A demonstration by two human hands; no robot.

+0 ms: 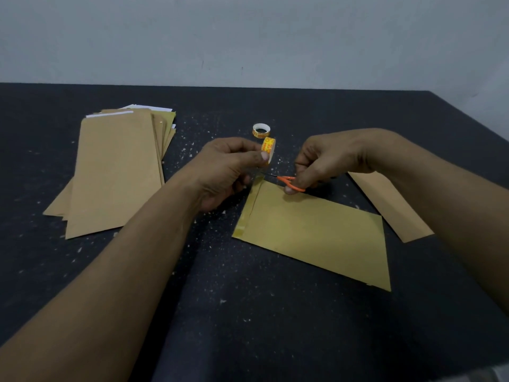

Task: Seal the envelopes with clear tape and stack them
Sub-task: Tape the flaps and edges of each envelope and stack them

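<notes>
A yellow-brown envelope (316, 232) lies flat on the dark table (248, 312), its flap end pointing left with shiny clear tape along that edge. My left hand (225, 172) grips a small roll of clear tape (268, 150) just above the flap's far corner. My right hand (327, 158) holds orange-handled scissors (289, 181), their blades pointing left toward the stretch of tape under the roll. A stack of brown envelopes (115, 172) lies at the left.
A second tape roll (261, 130) sits on the table behind my hands. Another brown envelope (391, 205) lies at the right, partly under my right forearm. Small white scraps speckle the tabletop. A pale wall stands behind the table's far edge.
</notes>
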